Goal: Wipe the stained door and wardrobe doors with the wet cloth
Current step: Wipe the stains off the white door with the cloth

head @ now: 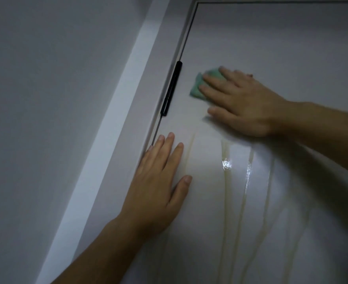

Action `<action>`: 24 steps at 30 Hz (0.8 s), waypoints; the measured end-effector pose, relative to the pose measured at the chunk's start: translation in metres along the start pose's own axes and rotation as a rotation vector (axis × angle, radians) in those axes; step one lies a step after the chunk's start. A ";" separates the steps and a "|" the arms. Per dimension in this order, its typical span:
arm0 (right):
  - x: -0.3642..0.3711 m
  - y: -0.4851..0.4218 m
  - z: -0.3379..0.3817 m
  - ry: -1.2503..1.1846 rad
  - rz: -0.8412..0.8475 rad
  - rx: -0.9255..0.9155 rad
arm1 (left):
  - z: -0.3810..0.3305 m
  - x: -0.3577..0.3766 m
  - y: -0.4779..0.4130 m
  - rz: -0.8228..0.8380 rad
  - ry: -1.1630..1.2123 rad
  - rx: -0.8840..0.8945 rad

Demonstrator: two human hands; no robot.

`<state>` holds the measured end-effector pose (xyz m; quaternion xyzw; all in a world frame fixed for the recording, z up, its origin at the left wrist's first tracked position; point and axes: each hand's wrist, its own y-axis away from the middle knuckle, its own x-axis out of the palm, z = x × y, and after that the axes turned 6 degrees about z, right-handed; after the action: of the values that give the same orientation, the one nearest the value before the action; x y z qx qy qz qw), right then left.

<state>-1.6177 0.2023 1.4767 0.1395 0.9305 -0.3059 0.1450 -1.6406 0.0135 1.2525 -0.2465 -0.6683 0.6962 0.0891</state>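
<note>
Where the small green folded cloth [198, 86] sits on the glossy white door [281, 44], just right of the black hinge [172, 89], the right hand [242, 103] presses it with straight fingers. Left hand [158, 181] rests flat and empty, nearer and lower left. Cloth looks soft, limp and light, best driven by palm pressure. Yellowish drip streaks [248, 181] run below it, and the wet gloss is probably slick.

The right hand [244, 103] lies on the cloth [197, 87] against the door [271, 48], just right of the hinge [172, 87]. The left hand [156, 185] rests on the door below, beside the frame [128, 89], with streaks [246, 191] on the door to its right. The wall [46, 78] lies left of the frame.
</note>
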 end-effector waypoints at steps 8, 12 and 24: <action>0.025 0.054 0.044 0.031 0.042 -0.155 | 0.000 0.008 0.022 0.023 -0.050 -0.010; 0.026 0.059 0.037 0.065 0.043 -0.191 | 0.002 0.011 0.033 0.023 -0.062 0.000; 0.031 0.050 0.068 0.020 0.055 -0.258 | 0.005 0.013 0.056 0.028 0.018 0.006</action>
<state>-1.6160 0.2051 1.3873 0.1483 0.9594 -0.1781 0.1609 -1.6428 0.0103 1.1944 -0.2619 -0.6618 0.6972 0.0860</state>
